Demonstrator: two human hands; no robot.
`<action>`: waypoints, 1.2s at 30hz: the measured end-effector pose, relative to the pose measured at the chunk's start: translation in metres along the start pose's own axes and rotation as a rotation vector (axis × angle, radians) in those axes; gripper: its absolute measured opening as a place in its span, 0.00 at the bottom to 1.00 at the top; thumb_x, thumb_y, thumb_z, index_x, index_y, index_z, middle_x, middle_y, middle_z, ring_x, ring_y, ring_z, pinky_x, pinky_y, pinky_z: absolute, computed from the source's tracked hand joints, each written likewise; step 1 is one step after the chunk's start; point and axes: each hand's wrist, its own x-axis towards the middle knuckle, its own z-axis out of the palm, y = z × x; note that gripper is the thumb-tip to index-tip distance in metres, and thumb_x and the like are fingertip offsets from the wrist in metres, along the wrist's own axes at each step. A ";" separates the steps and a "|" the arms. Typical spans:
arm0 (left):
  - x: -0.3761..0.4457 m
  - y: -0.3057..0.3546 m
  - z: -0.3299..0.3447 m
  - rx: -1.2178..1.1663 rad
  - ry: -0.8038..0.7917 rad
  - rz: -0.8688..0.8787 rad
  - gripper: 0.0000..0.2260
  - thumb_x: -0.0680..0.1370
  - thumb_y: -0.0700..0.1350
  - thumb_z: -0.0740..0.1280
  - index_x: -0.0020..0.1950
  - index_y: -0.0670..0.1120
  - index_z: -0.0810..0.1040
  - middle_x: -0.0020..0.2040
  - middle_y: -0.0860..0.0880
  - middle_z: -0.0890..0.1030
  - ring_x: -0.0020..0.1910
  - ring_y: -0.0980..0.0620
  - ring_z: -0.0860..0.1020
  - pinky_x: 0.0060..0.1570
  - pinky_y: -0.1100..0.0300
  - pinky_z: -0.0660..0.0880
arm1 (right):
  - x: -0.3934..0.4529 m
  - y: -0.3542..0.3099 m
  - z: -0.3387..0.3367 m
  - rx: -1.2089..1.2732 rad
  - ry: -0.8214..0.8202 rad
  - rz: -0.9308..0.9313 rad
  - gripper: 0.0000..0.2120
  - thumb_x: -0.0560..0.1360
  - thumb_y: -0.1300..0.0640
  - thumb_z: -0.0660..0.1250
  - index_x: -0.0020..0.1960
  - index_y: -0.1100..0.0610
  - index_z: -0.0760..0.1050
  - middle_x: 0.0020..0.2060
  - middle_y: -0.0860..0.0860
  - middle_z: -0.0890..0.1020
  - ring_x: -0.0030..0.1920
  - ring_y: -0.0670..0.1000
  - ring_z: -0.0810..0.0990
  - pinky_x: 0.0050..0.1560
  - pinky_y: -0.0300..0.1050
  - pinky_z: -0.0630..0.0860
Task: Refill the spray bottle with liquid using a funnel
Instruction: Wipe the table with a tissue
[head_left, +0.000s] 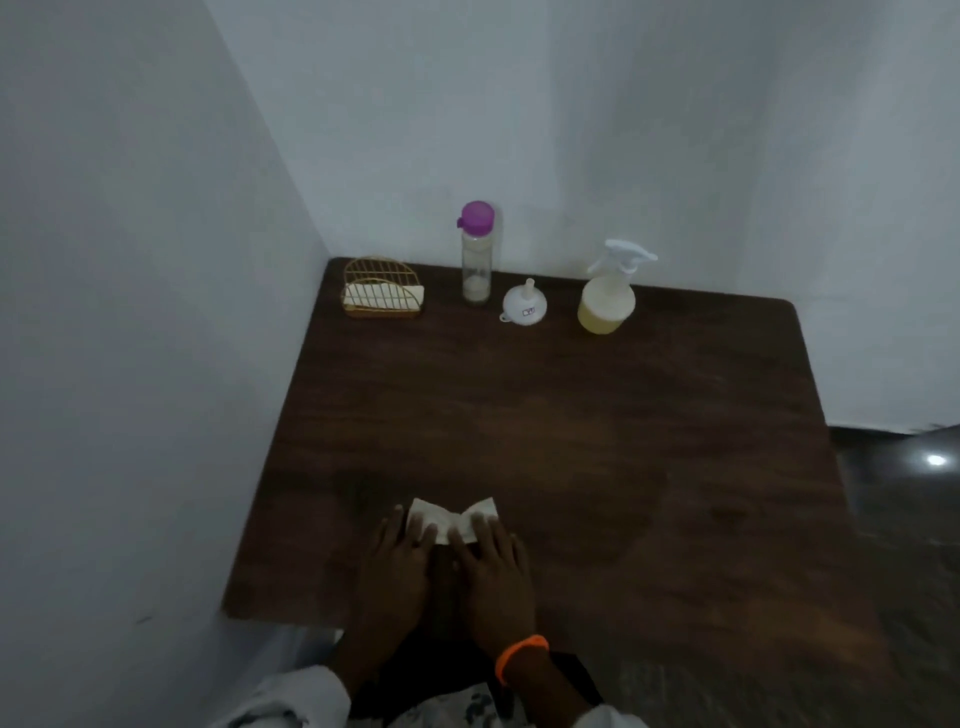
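We cannot read the small label on the white plastic funnel (523, 305); both hands cover part of the folded white paper napkin (451, 518); our forearms leave the bottom edge

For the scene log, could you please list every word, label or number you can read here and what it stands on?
No text reads clearly.
White funnel: a small sticker with dark marks, too small and blurred to read.
Spray bottle, purple-capped bottle, wire napkin holder and folded napkin under both hands: no visible lettering.
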 end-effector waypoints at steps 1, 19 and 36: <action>0.001 -0.006 -0.003 -0.013 0.016 -0.020 0.31 0.78 0.62 0.53 0.75 0.48 0.74 0.75 0.45 0.73 0.78 0.37 0.65 0.76 0.43 0.63 | 0.009 -0.001 -0.005 -0.013 0.016 -0.014 0.26 0.81 0.42 0.52 0.79 0.42 0.61 0.81 0.52 0.57 0.81 0.55 0.53 0.79 0.60 0.51; 0.033 0.028 -0.024 -1.210 0.320 -0.600 0.13 0.84 0.41 0.62 0.64 0.40 0.81 0.58 0.42 0.84 0.58 0.48 0.83 0.62 0.49 0.77 | 0.072 -0.020 -0.047 0.465 0.040 0.216 0.14 0.82 0.55 0.63 0.63 0.60 0.79 0.60 0.56 0.83 0.61 0.53 0.81 0.62 0.41 0.73; 0.098 0.018 -0.091 -1.958 -0.038 -0.596 0.14 0.76 0.37 0.73 0.61 0.44 0.79 0.56 0.40 0.84 0.50 0.46 0.83 0.39 0.57 0.80 | 0.082 0.003 -0.108 1.598 -0.031 0.447 0.13 0.77 0.69 0.66 0.60 0.63 0.78 0.51 0.60 0.84 0.48 0.55 0.83 0.49 0.47 0.81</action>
